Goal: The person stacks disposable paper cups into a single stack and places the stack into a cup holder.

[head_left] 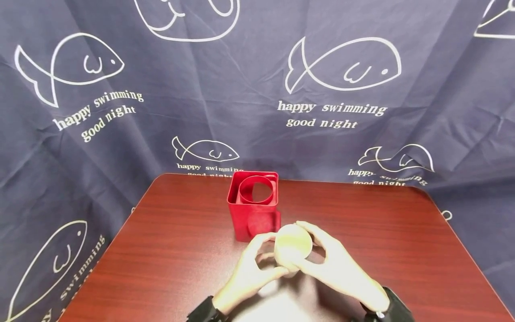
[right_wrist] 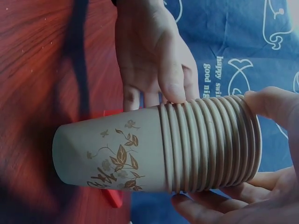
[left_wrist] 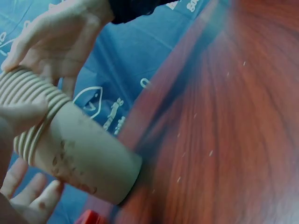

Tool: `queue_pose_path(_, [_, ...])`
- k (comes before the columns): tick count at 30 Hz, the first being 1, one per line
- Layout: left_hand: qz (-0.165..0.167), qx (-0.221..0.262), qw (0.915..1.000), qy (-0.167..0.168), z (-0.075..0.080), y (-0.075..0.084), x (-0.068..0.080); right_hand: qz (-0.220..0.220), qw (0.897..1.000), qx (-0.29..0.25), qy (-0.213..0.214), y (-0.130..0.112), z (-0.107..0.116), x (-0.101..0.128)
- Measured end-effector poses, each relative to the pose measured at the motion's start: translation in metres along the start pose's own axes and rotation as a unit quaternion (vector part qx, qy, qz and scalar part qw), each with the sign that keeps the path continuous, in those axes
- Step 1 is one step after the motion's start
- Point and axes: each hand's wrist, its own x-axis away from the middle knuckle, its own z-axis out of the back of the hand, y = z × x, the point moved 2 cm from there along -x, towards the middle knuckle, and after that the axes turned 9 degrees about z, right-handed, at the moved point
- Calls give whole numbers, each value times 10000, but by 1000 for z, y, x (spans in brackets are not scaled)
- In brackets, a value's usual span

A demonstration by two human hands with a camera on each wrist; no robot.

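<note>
A nested stack of paper cups [head_left: 293, 245], with brown leaf print on its outer wall [right_wrist: 117, 154], stands mouth-up between both hands over the near middle of the table. My left hand [head_left: 251, 270] holds its left side, the thumb [left_wrist: 28, 114] across the stacked rims. On the other side, my right hand [head_left: 335, 264] grips the stack near the top rim, thumb and fingers [right_wrist: 210, 205] on opposite sides. Whether the bottom cup touches the table cannot be told. Just beyond the left hand is a red square holder [head_left: 241, 219] with a round ring [head_left: 241, 190] inside its top.
The reddish-brown wooden table [head_left: 173, 241] has rounded far corners. Behind it and along its sides hangs a dark blue curtain [head_left: 257, 89] with white fish drawings and lettering.
</note>
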Motion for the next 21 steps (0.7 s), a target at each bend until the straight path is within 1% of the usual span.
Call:
queue_pose_path(3, [-190,37,9997,159,-6,-1,-2,88,9995,-302,7,3,5,-1])
queue_pose_path(5, [-202,71,9995,235,-11,-1,-5,155,9990,-426,40,5,8,-1])
queue_pose_path(7, [-219,114,9993,286,-16,-1,-9,116,9992,-360,149,7,12,-1])
queue_pose_path(10, [-94,305,9989,337,-24,-1,-16,-28,9993,-40,363,10,19,-1])
queue_pose_path(12, [2,447,9984,332,-30,0,-22,-154,9988,-59,454,13,24,0])
queue_pose_path(14, [198,606,9974,326,-36,2,-27,-209,9982,-7,568,16,29,1])
queue_pose_path(17, [282,679,9970,256,-45,6,-35,-243,9971,9,724,20,36,1])
queue_pose_path(21, [373,805,9960,122,-57,10,-48,-256,9940,438,967,24,48,1])
